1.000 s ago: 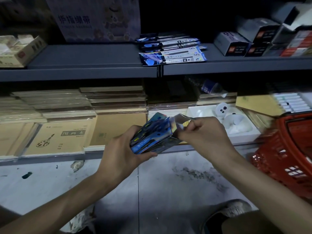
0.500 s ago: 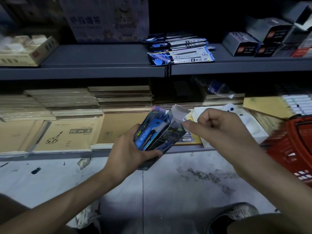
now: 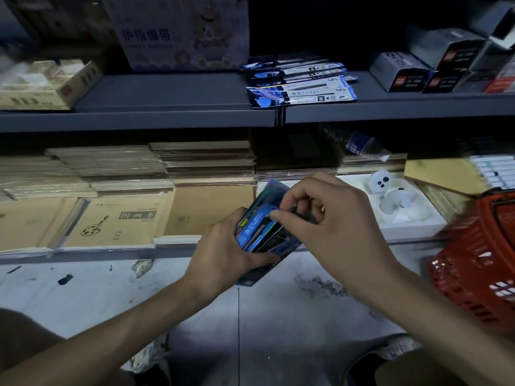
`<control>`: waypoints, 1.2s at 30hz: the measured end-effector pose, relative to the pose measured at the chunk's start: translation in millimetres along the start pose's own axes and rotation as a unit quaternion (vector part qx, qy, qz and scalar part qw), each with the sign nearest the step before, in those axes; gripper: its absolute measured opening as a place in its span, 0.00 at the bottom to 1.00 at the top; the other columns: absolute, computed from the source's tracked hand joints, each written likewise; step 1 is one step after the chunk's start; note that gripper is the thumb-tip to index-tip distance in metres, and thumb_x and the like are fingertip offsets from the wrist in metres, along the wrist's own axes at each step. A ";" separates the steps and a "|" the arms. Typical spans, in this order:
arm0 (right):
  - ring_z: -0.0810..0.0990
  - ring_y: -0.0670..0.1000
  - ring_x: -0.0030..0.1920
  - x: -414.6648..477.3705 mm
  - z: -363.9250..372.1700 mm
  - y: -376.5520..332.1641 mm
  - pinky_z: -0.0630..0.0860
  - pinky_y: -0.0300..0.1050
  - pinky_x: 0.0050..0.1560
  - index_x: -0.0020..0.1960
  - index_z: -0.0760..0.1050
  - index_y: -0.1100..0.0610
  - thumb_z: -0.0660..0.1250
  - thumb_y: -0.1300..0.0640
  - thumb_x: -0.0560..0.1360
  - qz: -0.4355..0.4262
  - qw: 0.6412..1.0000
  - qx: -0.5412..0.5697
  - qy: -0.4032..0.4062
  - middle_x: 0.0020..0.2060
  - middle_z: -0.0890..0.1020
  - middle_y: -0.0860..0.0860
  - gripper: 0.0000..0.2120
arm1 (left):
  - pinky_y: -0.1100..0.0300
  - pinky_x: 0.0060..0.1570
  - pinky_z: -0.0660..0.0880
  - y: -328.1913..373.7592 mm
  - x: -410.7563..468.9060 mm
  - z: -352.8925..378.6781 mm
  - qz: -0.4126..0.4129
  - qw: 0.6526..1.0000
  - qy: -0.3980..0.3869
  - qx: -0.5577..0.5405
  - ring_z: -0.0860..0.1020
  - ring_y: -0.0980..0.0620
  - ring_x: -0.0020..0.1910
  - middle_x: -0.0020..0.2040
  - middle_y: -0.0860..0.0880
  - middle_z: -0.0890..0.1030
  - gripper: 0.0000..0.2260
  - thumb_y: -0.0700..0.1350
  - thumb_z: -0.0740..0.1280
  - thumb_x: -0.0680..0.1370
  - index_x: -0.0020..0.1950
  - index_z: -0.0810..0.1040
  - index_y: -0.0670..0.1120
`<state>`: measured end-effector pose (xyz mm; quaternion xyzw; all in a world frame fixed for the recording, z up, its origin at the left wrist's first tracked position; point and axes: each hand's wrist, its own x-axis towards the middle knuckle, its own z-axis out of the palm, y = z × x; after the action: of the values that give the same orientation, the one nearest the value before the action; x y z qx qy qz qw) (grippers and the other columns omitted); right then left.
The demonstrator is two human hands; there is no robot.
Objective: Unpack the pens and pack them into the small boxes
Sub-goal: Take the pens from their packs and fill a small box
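My left hand (image 3: 231, 247) grips a bundle of blue pen packs (image 3: 260, 232) in front of the lower shelf, fingers curled under it. My right hand (image 3: 328, 218) is over the top of the bundle and pinches something dark at its upper edge, likely a pen, mostly hidden by the fingers. Several more blue and white pen packs (image 3: 302, 84) lie stacked flat on the grey upper shelf (image 3: 167, 107). Small grey boxes (image 3: 401, 71) stand at the right end of that shelf.
A red plastic basket (image 3: 479, 263) sits at the right, close to my right forearm. Stacks of brown notebooks (image 3: 111, 207) fill the lower shelf; a white foam tray (image 3: 395, 227) with white figures lies behind my right hand. A cardboard box (image 3: 47, 84) sits upper left.
My right hand let go of the opened pack flap and moved left onto the top of the bundle, now pinching there. The bundle dropped slightly lower in my left hand.
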<state>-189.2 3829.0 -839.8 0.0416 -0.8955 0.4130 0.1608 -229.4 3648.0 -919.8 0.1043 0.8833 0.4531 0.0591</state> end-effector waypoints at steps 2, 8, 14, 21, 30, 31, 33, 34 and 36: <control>0.74 0.45 0.35 -0.7 -0.2 -3.0 0.69 0.33 0.38 0.39 0.79 0.50 0.79 0.58 0.72 0.010 0.999 0.032 -0.005 0.37 0.74 0.45 0.09 | 0.55 0.42 0.81 -0.1 1.2 -0.6 0.000 1.000 0.002 0.006 0.81 0.61 0.41 0.42 0.60 0.83 0.26 0.58 0.85 0.61 0.53 0.77 0.57; 0.69 0.48 0.25 12.2 -31.3 -3.6 0.66 0.37 0.28 0.44 0.76 0.55 0.73 0.60 0.78 0.031 0.982 0.179 0.044 0.27 0.73 0.58 0.08 | 0.51 0.45 0.82 -8.7 4.2 -7.4 -0.016 1.000 0.007 0.006 0.83 0.62 0.44 0.45 0.61 0.85 0.27 0.59 0.85 0.60 0.54 0.78 0.55; 0.82 0.62 0.26 9.0 -35.2 -1.5 0.69 0.44 0.22 0.51 0.72 0.59 0.67 0.60 0.82 0.107 0.957 0.269 0.002 0.32 0.85 0.59 0.04 | 0.53 0.44 0.83 -12.2 1.2 -12.3 -0.019 1.000 0.008 0.011 0.82 0.65 0.44 0.46 0.63 0.85 0.27 0.58 0.85 0.61 0.55 0.78 0.56; 0.88 0.60 0.41 7.5 -32.3 -10.8 0.81 0.46 0.30 0.52 0.75 0.58 0.57 0.61 0.86 0.179 0.920 0.347 -0.023 0.42 0.88 0.58 0.09 | 0.51 0.44 0.83 -10.5 0.2 -10.0 -0.010 1.000 0.014 0.010 0.82 0.64 0.43 0.46 0.63 0.84 0.28 0.59 0.85 0.61 0.55 0.78 0.57; 0.82 0.49 0.36 3.5 -28.2 -6.0 0.84 0.57 0.45 0.38 0.75 0.62 0.78 0.50 0.73 0.125 0.966 0.188 0.127 0.30 0.79 0.46 0.18 | 0.50 0.45 0.82 -16.9 6.2 -10.9 0.007 0.999 0.023 0.028 0.83 0.61 0.45 0.46 0.61 0.85 0.26 0.59 0.84 0.61 0.53 0.78 0.56; 0.77 0.51 0.34 5.6 -32.2 -2.9 0.81 0.54 0.40 0.37 0.73 0.61 0.80 0.53 0.72 0.120 0.967 0.175 0.143 0.30 0.76 0.47 0.19 | 0.50 0.45 0.82 -17.8 7.3 -11.6 0.000 0.999 0.032 0.020 0.83 0.60 0.44 0.45 0.61 0.85 0.26 0.58 0.84 0.60 0.52 0.78 0.55; 0.73 0.51 0.33 10.0 -41.4 3.4 0.75 0.50 0.36 0.36 0.69 0.58 0.82 0.57 0.69 0.116 0.967 0.164 0.153 0.31 0.72 0.50 0.20 | 0.51 0.46 0.81 -19.3 9.3 -13.6 -0.013 0.999 0.045 0.001 0.83 0.61 0.43 0.44 0.61 0.85 0.26 0.56 0.85 0.60 0.52 0.79 0.54; 0.75 0.52 0.33 11.5 -46.2 6.4 0.78 0.51 0.38 0.36 0.68 0.57 0.81 0.60 0.69 0.116 0.964 0.181 0.155 0.31 0.72 0.51 0.20 | 0.53 0.45 0.81 -19.3 9.8 -14.6 -0.015 0.999 0.047 -0.009 0.82 0.63 0.43 0.44 0.61 0.85 0.26 0.54 0.86 0.60 0.52 0.80 0.54; 0.81 0.52 0.35 12.5 -55.1 11.4 0.84 0.52 0.40 0.36 0.67 0.57 0.78 0.65 0.71 0.119 0.949 0.245 0.159 0.32 0.74 0.52 0.19 | 0.58 0.45 0.81 -18.5 10.1 -17.1 -0.011 0.999 0.044 -0.030 0.82 0.65 0.44 0.45 0.62 0.85 0.26 0.52 0.87 0.60 0.53 0.80 0.54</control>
<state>-189.5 3878.6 -810.5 -0.0937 -0.7280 0.6369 0.2357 -245.0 3626.4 -925.0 0.0730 0.8720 0.4833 0.0281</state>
